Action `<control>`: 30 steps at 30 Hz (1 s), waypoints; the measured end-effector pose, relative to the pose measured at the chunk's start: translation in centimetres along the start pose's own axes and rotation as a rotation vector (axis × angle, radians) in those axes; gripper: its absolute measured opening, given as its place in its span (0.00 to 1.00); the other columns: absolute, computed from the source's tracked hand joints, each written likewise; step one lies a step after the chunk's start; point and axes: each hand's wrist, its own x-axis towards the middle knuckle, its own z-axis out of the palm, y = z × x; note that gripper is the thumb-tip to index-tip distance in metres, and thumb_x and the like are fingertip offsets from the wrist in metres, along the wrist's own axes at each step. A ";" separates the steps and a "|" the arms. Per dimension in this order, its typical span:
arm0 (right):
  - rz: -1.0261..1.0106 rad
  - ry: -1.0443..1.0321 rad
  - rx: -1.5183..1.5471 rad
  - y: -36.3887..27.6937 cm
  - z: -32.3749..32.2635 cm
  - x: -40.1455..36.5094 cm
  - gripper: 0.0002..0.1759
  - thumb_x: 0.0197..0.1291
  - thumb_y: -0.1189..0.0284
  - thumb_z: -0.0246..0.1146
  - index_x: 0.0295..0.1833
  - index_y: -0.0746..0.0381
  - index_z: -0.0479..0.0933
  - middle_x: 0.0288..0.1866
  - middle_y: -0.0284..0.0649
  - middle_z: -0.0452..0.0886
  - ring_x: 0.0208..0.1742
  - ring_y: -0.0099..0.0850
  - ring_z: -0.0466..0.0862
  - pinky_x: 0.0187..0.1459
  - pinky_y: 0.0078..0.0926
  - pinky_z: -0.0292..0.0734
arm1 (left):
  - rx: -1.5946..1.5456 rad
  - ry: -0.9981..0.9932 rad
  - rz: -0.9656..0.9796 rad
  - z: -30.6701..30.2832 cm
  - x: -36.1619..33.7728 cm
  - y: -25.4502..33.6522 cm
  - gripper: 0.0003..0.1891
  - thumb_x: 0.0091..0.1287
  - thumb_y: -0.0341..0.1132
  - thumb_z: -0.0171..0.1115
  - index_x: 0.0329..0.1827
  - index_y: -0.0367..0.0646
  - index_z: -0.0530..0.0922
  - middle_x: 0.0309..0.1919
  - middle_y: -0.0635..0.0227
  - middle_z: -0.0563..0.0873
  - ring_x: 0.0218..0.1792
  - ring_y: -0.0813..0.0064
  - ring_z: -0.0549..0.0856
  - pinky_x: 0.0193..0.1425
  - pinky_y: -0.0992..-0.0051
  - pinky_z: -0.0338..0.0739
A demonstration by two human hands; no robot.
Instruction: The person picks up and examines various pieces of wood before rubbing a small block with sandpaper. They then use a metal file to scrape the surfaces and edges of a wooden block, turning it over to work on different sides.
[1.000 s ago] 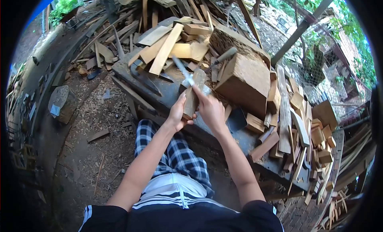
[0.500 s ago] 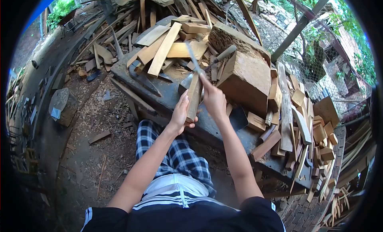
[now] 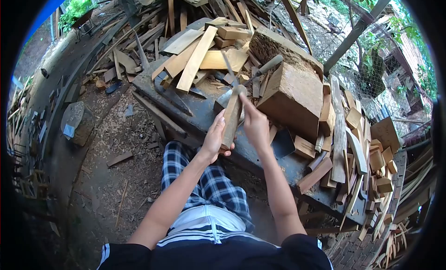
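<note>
My left hand (image 3: 216,139) wraps round the near end of a tool's thick, squared wooden handle (image 3: 232,124), which slants up and away from me. A pale round part sits at the handle's far end, and a narrow grey blade (image 3: 226,62) runs on from there toward the wood pile. On the right side of the handle is my right hand (image 3: 256,126). Its index finger is stretched out with the tip right at the handle's far end, while the other fingers are folded and mostly hidden.
A dark workbench (image 3: 195,121) carries a large wooden block (image 3: 297,95), loose boards (image 3: 197,58) and offcuts. Another wooden-handled tool (image 3: 270,64) leans near the block. More wood pieces (image 3: 332,135) crowd the right side. Shavings cover the ground (image 3: 125,149), where a stump (image 3: 76,121) stands at left.
My right index finger has drawn back a little toward me along the tool, baring the pale round part. The whole view has shifted slightly right and down.
</note>
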 end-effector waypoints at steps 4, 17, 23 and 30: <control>0.104 0.015 -0.004 0.2 -0.3 2.8 0.22 0.73 0.73 0.52 0.69 0.51 0.75 0.55 0.56 0.82 0.58 0.49 0.83 0.53 0.38 0.79 | 0.130 0.021 0.087 0.4 0.0 0.0 0.25 0.83 0.52 0.31 0.80 0.59 0.53 0.37 0.61 0.77 0.21 0.76 0.79 0.15 0.78 0.73; -0.060 0.059 -0.159 0.1 1.0 0.8 0.24 0.70 0.72 0.55 0.70 0.44 0.74 0.42 0.53 0.85 0.42 0.52 0.86 0.42 0.46 0.80 | 0.020 0.006 -0.016 0.1 0.5 0.7 0.24 0.83 0.52 0.30 0.79 0.64 0.54 0.38 0.62 0.78 0.21 0.74 0.78 0.16 0.76 0.72; -0.123 -0.065 -0.273 -1.0 0.6 -5.8 0.27 0.68 0.75 0.54 0.71 0.42 0.73 0.36 0.53 0.83 0.37 0.54 0.85 0.40 0.48 0.79 | 0.039 0.022 -0.001 -1.3 1.4 0.0 0.23 0.83 0.51 0.31 0.77 0.64 0.57 0.38 0.63 0.80 0.21 0.74 0.79 0.15 0.76 0.72; -0.201 0.117 -0.243 1.5 1.7 0.3 0.27 0.68 0.69 0.55 0.71 0.38 0.73 0.33 0.50 0.83 0.32 0.51 0.85 0.34 0.50 0.81 | 0.116 0.007 0.000 0.1 0.5 0.9 0.24 0.82 0.52 0.30 0.78 0.62 0.55 0.39 0.65 0.79 0.22 0.74 0.78 0.16 0.77 0.72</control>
